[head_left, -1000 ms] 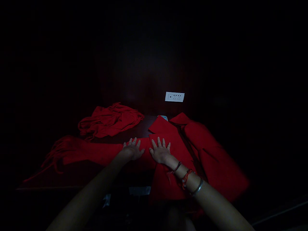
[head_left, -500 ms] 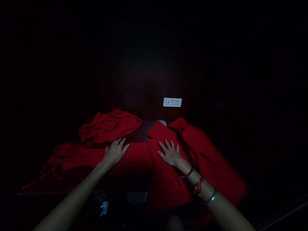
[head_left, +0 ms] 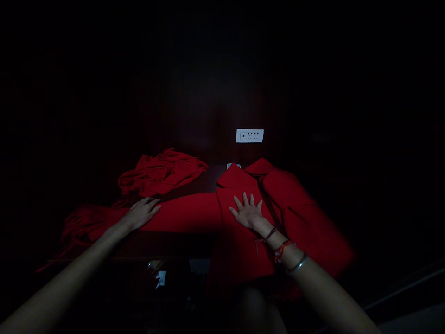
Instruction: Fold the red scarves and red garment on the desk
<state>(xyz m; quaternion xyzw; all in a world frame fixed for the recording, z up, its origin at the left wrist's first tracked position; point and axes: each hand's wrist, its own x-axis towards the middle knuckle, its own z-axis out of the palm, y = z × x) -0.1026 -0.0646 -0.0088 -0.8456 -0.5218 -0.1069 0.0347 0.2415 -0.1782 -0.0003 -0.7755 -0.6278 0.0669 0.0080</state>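
A red coat (head_left: 309,222) with a pointed collar lies spread on a dark table. My right hand (head_left: 247,213) rests flat on its left front panel, fingers spread. From under that panel's edge a smooth red strip (head_left: 191,211), which looks like a scarf or a sleeve, runs leftward. My left hand (head_left: 143,213) lies palm down on this strip, fingers stretched out. Beyond it, long red fringe (head_left: 78,225) spreads to the left. Behind the strip sits a crumpled red scarf (head_left: 162,171) with fringed edges. Neither hand grips anything.
A white power outlet (head_left: 249,136) is set in the dark back wall. Part of a small light-framed object (head_left: 233,165) shows behind the collar. Below the table edge are a torn white scrap (head_left: 160,279) and a knee (head_left: 253,306). Deep shadow hides the sides.
My left hand has slid left along the red strip toward the fringe. My right hand stays on the coat panel. The view has tilted slightly downward relative to before, or shifted; things appear higher.
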